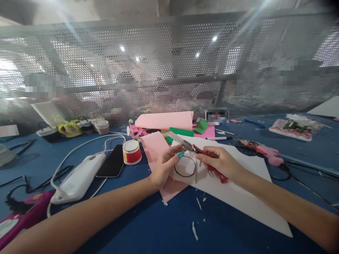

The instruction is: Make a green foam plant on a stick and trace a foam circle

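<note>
A white square piece (184, 178) with a black circle drawn on it is in my left hand (165, 164), fingers behind it and the thumb, with a teal nail, at its upper left edge. My right hand (221, 160) grips a red box cutter (208, 158), its grey blade end pointing up and left above the square. Part of the cutter's handle is hidden by my fingers. Under both hands lie a large white sheet (246, 197) and a pink sheet (155, 143).
A red and white paper cup (132, 153), a black phone (112, 162) and a white power strip (79, 180) stand left. A magenta glue gun (26, 215) is near left, a pink glue gun (272, 155) right. White scraps (194, 231) lie in front. A perforated metal screen (169, 70) rises behind.
</note>
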The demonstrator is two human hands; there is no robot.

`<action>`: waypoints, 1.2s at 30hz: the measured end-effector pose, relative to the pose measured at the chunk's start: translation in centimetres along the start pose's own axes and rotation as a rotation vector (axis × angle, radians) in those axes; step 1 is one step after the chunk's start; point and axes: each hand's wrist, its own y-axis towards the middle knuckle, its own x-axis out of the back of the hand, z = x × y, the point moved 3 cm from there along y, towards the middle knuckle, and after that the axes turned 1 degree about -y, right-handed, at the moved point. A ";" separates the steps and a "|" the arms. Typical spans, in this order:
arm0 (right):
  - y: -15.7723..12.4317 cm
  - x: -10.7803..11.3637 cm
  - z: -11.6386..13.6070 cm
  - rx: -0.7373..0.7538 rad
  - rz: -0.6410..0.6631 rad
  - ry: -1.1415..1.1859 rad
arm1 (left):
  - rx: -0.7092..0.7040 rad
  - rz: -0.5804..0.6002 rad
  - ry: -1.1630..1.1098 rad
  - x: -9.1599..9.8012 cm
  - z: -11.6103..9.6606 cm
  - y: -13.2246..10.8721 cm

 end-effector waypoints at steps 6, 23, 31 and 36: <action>0.0 -0.4 0.1 -0.100 0.061 0.210 | 0.048 -0.001 -0.032 -0.1 0.2 0.0; -0.5 -0.6 0.0 -0.187 0.067 0.223 | 0.018 -0.055 -0.050 0.0 -0.2 0.1; -0.5 -0.6 0.1 -0.143 0.090 0.099 | -0.057 -0.142 -0.068 0.6 -0.1 0.6; -0.8 -0.6 0.4 -0.106 0.087 -0.027 | -0.030 -0.224 -0.117 0.7 -0.4 1.1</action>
